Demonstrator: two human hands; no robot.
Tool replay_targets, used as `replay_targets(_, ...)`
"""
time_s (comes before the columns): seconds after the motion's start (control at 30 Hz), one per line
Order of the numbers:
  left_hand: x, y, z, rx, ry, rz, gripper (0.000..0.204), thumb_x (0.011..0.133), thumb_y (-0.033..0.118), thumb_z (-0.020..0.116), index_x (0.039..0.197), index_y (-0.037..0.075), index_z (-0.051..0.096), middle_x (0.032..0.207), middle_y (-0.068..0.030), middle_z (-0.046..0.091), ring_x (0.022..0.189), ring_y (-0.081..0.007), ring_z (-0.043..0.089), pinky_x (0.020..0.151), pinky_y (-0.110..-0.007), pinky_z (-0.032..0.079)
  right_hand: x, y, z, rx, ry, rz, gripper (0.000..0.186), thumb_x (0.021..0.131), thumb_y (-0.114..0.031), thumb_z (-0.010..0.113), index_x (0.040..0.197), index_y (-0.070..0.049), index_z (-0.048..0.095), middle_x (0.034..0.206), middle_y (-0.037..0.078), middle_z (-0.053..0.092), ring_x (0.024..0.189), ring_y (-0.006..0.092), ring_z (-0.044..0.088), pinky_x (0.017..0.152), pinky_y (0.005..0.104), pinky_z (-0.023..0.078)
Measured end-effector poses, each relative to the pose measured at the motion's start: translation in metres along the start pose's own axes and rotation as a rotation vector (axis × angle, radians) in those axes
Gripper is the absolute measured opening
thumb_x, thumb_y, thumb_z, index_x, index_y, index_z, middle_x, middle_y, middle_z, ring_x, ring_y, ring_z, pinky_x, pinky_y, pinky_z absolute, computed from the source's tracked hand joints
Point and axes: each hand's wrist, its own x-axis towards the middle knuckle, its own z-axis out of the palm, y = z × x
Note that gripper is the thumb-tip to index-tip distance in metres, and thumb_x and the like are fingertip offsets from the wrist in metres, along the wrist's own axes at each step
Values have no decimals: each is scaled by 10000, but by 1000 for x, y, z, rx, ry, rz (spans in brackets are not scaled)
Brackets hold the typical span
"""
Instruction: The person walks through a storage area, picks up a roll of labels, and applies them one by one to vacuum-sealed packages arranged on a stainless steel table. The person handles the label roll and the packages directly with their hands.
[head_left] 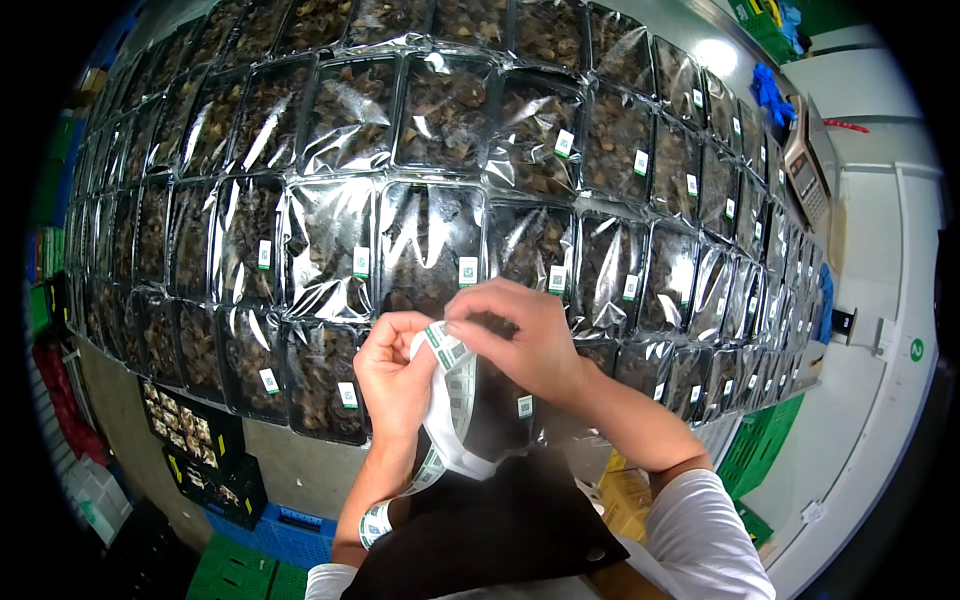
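Note:
My left hand (pixel 393 378) grips a looping strip of white and green labels (pixel 460 400) between thumb and fingers. The strip hangs down in front of the dark apron (pixel 440 550), and part of it lies against my left forearm. With thumb and fingertips together, my right hand (pixel 530 345) pinches at the strip's upper end, at the edge of a label (pixel 445 345). Both hands are above the near rows of film-wrapped black trays (pixel 430 240) of dark, mushroom-like pieces. Many trays on the right carry a small label; several farther left show none.
At the right edge of the table stands a weighing scale (pixel 808 180), with blue gloves (pixel 770 95) beyond it. Below on the left are black crates of mushrooms (pixel 200 435), a blue crate (pixel 300 535) and green crates (pixel 235 570). A yellow box (pixel 625 500) and green crate (pixel 762 445) sit lower right.

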Motion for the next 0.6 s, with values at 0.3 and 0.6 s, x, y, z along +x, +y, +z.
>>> replay_targets(0.3,-5,-1,-32,-7,-52,14,62,866,13,633,895,-2,580,791,2,614,704,-24,542,644,-174,437,177,45,-67,-1089,132,-540,200,778,-169,546,899,-19,599,1142,110,561,1114,278,491,924,401,402)
replay_targets(0.6,3,8,-45,-86,-114,105,81,868,-31,599,938,-15,563,908,-71,647,778,-68,589,714,-206,472,167,54,-41,-1129,374,-441,561,730,-77,652,1245,-31,435,1166,130,524,1145,297,460,935,422,357)
